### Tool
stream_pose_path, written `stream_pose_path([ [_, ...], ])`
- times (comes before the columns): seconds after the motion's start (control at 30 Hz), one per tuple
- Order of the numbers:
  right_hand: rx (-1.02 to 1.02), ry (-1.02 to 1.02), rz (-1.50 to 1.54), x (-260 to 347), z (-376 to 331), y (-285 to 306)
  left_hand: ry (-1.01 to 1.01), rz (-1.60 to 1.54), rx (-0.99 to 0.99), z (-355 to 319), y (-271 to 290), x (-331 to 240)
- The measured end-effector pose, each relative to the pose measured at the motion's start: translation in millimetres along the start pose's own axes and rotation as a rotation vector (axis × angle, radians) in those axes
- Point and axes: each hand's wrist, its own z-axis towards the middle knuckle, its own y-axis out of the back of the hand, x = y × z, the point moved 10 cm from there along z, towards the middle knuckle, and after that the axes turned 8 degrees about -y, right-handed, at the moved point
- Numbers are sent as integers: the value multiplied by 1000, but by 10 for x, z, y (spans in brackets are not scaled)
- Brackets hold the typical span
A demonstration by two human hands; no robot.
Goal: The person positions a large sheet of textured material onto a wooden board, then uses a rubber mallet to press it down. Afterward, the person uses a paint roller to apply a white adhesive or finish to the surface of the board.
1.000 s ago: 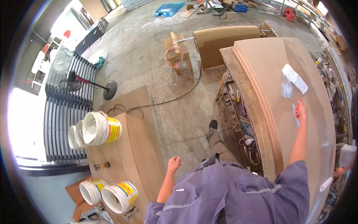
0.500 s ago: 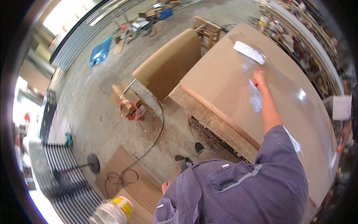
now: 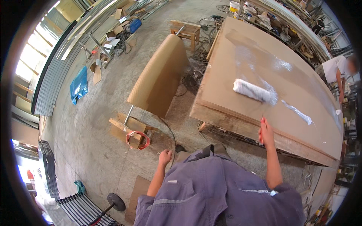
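Note:
A paint roller with a white fluffy sleeve rests on the brown sheet that tops a stack of boards. Its red handle is in my right hand, which is closed around it near the stack's front edge. Wet white liquid lies in streaks beside the roller, and shiny damp patches spread farther back. My left hand hangs at my left side with its fingers curled in, and nothing shows in it.
Left of the stack a roll of brown corrugated cardboard hangs on a metal bar between wooden stands. Red tape loops on the near stand. A person stands by the far right edge. Blue plastic lies on the floor.
My right hand has drawn the roller toward me, from the far part of the sheet to nearer its front edge. My view has shifted; my left hand shows more, and another person has appeared.

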Motion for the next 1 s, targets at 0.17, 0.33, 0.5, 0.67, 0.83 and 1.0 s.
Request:
stream_pose_path([
  [0.17,-36,-122,350,-209,-732,-308,-80,1,39,494,545,-88],
  [0.33,-73,-171,417,83,-676,-517,33,-117,136,693,461,479],
  [0.5,-187,-111,27,647,414,-252,143,-205,165,515,457,451],
  [0.67,-269,-62,-16,1544,2066,-205,160,-38,185,526,770,736],
  [0.83,-338,52,-19,2191,3836,107,237,84,153,627,1100,408],
  [1.0,-386,-141,-138,2779,5061,240,336,-114,152,898,1142,-274],
])
